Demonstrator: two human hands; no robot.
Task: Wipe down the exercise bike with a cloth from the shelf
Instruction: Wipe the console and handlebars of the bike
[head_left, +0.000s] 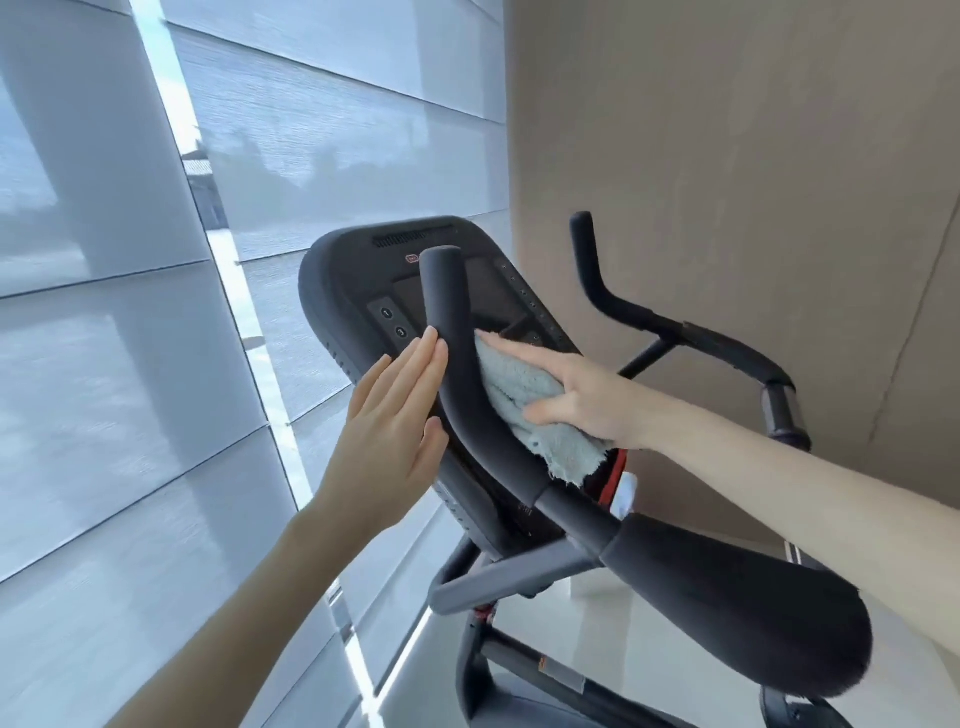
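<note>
The black exercise bike's console (363, 270) fills the middle of the view, with its screen and numbered buttons facing me. A curved black handlebar (457, 364) crosses in front of it. My right hand (576, 395) presses a light blue fluffy cloth (524, 410) flat against the lower right of the console, just behind the handlebar. My left hand (395, 421) is flat with its fingers together, resting against the console's left edge beside the handlebar and holding nothing.
A second black handlebar (675, 332) rises at the right, near a beige wall (727, 156). Window blinds (156, 312) run along the left, close behind the console. A pale floor (571, 623) shows below the bike frame.
</note>
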